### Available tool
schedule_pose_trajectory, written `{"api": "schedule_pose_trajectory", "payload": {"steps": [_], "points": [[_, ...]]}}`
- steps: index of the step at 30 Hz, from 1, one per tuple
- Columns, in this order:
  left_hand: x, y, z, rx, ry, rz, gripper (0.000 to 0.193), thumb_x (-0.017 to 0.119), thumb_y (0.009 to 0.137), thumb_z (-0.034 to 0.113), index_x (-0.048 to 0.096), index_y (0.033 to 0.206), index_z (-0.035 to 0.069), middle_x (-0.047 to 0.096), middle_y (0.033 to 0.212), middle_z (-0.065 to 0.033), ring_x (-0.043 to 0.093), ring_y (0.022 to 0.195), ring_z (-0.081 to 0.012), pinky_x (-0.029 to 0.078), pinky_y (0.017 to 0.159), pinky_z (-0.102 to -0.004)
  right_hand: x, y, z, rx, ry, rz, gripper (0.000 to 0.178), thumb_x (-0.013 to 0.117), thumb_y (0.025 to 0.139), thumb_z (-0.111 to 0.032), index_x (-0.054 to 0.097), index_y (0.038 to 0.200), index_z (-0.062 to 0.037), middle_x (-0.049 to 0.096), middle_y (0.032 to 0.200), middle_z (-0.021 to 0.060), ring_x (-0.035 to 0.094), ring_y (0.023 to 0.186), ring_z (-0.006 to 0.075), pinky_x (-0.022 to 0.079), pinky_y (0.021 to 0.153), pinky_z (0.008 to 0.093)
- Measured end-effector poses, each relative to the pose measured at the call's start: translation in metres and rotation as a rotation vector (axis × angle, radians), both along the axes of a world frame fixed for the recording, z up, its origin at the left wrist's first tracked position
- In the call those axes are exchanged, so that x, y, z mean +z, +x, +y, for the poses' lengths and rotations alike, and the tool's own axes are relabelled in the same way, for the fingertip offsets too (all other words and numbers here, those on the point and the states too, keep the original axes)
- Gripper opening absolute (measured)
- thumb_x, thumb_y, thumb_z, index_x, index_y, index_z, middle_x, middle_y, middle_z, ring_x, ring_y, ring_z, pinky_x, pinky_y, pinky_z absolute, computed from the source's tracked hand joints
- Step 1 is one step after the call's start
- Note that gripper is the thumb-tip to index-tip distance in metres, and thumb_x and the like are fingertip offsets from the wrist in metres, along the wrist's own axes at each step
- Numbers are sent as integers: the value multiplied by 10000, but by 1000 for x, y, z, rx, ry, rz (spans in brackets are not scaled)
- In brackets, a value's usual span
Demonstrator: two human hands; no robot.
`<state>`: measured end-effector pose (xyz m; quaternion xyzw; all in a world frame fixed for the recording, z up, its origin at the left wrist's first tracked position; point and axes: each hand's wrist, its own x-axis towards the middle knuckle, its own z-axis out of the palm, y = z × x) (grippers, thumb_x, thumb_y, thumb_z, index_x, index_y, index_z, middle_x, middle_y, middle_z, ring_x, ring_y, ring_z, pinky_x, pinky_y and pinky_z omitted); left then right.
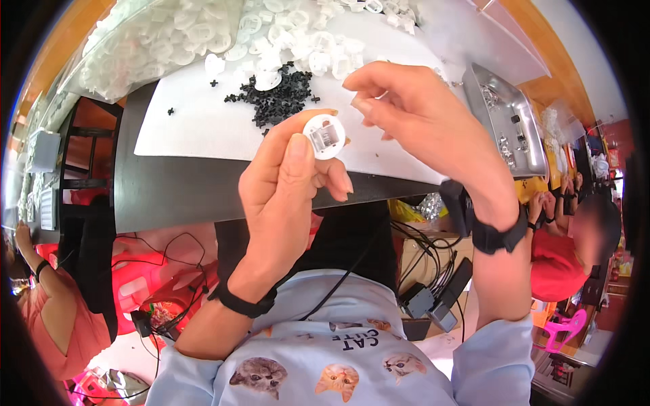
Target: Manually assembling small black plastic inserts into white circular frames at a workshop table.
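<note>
My left hand [288, 172] pinches a round white plastic part [326, 137] between thumb and fingers, over the front edge of the work surface. A rectangular recess shows in the part's face. To the right of it, and a little higher, is my right hand [409, 111]. Its fingers are curled, with the thumb and index fingertips slightly apart and nothing visible between them. Just beyond my left hand lies a pile of small black cross-shaped pieces [281, 98] on a white sheet [196, 128].
A heap of white plastic parts [298, 37] spreads across the back, beside a clear bag [162, 40] full of more. At right, a metal tray [535, 152] holds small metal pieces. Cables and dark boxes [420, 298] hang below the table. Other people work at both sides.
</note>
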<state>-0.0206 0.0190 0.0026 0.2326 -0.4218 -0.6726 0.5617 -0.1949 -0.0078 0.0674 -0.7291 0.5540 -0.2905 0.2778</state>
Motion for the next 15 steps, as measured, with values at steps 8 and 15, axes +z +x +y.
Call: {"api": "schedule_pose_trajectory", "payload": {"steps": [8, 15], "points": [[10, 37, -14, 206, 7, 5, 388, 367, 1015, 245, 480, 1224, -61, 636, 954, -136, 533, 598, -110, 393, 497, -219, -10, 13, -45, 199, -46, 383, 233, 467, 739, 33, 597, 933, 32, 620, 870, 228, 596, 836, 393, 471, 699, 437], [12, 46, -17, 199, 67, 91, 374, 393, 1007, 241, 520, 1177, -68, 644, 898, -166, 552, 566, -132, 423, 502, -230, -13, 12, -44, 242, -118, 490, 246, 461, 731, 60, 606, 920, 0, 622, 896, 202, 577, 901, 383, 467, 747, 446]]}}
